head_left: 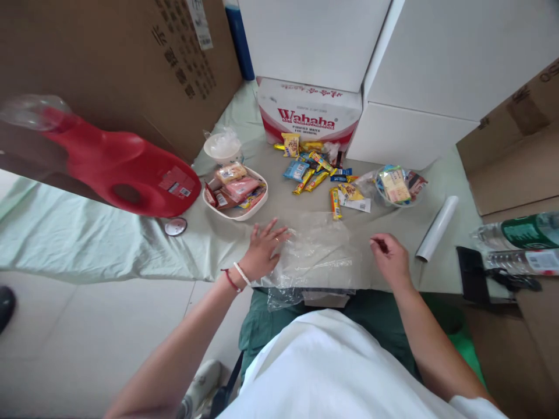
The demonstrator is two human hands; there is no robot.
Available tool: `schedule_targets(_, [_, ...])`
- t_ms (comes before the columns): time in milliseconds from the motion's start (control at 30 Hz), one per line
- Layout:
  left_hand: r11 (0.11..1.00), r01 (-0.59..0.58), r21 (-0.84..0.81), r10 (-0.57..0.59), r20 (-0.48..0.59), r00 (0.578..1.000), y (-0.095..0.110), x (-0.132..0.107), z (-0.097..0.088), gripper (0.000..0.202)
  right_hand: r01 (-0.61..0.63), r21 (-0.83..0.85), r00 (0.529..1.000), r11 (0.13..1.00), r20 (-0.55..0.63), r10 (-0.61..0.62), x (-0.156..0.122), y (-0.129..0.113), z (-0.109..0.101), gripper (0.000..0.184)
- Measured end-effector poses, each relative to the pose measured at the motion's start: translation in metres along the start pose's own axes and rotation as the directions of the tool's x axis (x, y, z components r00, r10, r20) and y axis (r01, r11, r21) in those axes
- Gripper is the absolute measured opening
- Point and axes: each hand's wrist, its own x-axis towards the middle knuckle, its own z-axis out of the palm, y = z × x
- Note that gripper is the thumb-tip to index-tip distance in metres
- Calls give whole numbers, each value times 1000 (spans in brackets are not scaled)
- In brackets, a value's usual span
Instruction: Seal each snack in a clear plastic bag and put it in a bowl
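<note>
While the left hand (262, 251) lies spread, gripping nothing, at the left edge of the crinkled clear plastic sheet (321, 250) (apparently steadying it) atop the pale-green tablecloth (148, 247), the right hand (392, 259) curls loosely alongside, contents indeterminable.

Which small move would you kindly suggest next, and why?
Perhaps lay the right hand on the clear plastic to smooth it: it looks wrinkled, the left hand is spread at its left edge, and the right is curled off its right side.

White-red carton (311, 112): "Wahaha"; "PURIFIED WATER FOR DRINKING".
</note>
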Motion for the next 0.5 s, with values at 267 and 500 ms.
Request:
schedule_targets(267, [993,100,59,-78,-302,950,59,-11,43,48,452,81,721,889,554,-417,-35,-61,72,24])
schedule_targets(500, [978,165,131,-139,-185,973,20,-15,60,62,178,-426,967,887,245,-76,78,-68,70,35])
